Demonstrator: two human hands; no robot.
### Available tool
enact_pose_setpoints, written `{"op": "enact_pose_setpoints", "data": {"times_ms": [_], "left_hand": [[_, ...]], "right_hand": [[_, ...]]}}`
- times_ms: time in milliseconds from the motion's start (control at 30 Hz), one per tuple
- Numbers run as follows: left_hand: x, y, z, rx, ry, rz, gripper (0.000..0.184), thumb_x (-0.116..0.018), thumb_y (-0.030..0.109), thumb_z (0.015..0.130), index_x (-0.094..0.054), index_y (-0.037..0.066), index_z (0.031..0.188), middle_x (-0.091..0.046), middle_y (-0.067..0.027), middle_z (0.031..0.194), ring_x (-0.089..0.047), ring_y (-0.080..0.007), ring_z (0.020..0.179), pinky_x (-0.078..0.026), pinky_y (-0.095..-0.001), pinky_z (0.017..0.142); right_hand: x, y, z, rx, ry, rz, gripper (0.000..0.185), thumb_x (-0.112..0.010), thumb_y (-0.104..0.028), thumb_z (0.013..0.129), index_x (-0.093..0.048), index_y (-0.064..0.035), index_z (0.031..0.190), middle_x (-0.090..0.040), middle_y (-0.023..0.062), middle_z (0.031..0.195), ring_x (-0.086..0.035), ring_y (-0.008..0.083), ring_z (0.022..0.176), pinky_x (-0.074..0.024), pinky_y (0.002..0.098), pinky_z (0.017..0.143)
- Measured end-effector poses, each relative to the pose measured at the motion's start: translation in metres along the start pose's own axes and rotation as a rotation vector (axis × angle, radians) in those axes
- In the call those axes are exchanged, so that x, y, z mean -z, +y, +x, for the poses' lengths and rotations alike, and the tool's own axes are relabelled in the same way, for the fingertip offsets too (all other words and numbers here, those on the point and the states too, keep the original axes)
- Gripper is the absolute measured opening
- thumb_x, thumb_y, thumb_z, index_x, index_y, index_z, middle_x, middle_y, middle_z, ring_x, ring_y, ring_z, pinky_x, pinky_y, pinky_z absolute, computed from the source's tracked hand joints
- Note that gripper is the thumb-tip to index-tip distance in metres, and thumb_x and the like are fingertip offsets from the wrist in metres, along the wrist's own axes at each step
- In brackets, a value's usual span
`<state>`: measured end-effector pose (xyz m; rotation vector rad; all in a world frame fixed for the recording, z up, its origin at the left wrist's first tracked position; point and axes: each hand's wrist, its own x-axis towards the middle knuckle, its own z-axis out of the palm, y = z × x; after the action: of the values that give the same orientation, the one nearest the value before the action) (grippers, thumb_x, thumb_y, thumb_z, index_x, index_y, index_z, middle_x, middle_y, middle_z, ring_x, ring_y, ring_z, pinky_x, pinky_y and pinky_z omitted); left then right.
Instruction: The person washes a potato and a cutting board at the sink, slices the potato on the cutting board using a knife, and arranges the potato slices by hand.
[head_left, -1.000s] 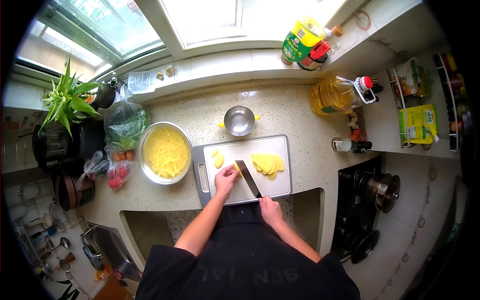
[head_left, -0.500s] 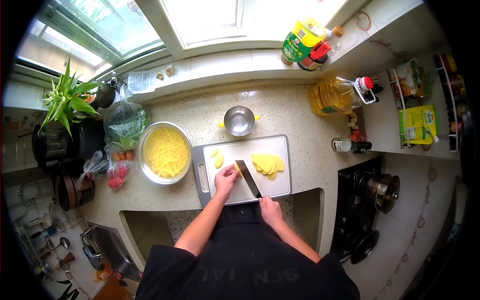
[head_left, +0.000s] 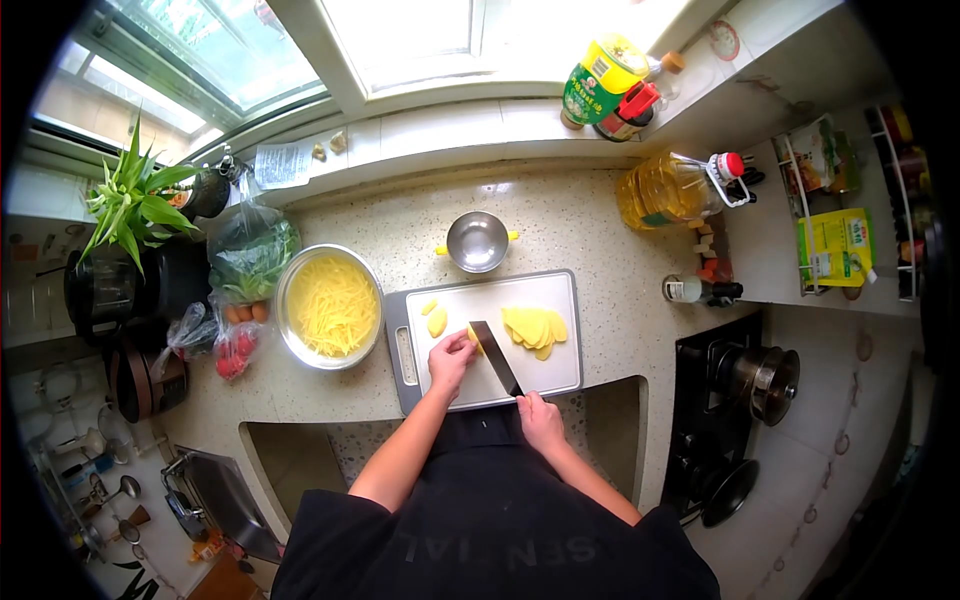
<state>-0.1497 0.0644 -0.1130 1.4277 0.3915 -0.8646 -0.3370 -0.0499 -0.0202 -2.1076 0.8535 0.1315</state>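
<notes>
A white cutting board [head_left: 450, 385] with a grey rim lies at the counter's front edge. My left hand [head_left: 452, 362] holds a yellow potato piece [head_left: 474, 337] on it, fingertips pressed together beside the blade. In my right hand [head_left: 541, 421] is the handle of a knife [head_left: 497, 358], whose dark, wide blade slants up to the left against the piece. Right of the knife, thin yellow slices [head_left: 535, 328] overlap in a pile. Two small yellow pieces [head_left: 437, 321] lie at the board's upper left.
A bowl of yellow shreds [head_left: 333, 307] stands left of the board, with bagged greens [head_left: 250, 250] beyond it. Behind the board is a small metal bowl [head_left: 477, 242]. An oil jug [head_left: 668, 191], a dark bottle [head_left: 702, 290] and a stove [head_left: 715, 400] are at the right.
</notes>
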Motion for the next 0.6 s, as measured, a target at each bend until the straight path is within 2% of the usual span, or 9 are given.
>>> {"op": "enact_pose_setpoints", "data": {"times_ms": [600], "left_hand": [[0.002,0.0021,-0.0016,-0.022,-0.004,0.007,0.035,-0.075,0.004,0.089,-0.066,0.0,0.122,-0.071,-0.0069,0.097,-0.068,-0.0132,0.082,-0.057,-0.0259,0.072]], "right_hand": [[0.0003,-0.0068,0.0011,-0.037,-0.011,-0.061,0.035,-0.054,-0.037,0.102,-0.057,-0.004,0.09,-0.062,0.0245,0.07,-0.063,0.0473,0.07,-0.0468,0.0549,0.059]]}}
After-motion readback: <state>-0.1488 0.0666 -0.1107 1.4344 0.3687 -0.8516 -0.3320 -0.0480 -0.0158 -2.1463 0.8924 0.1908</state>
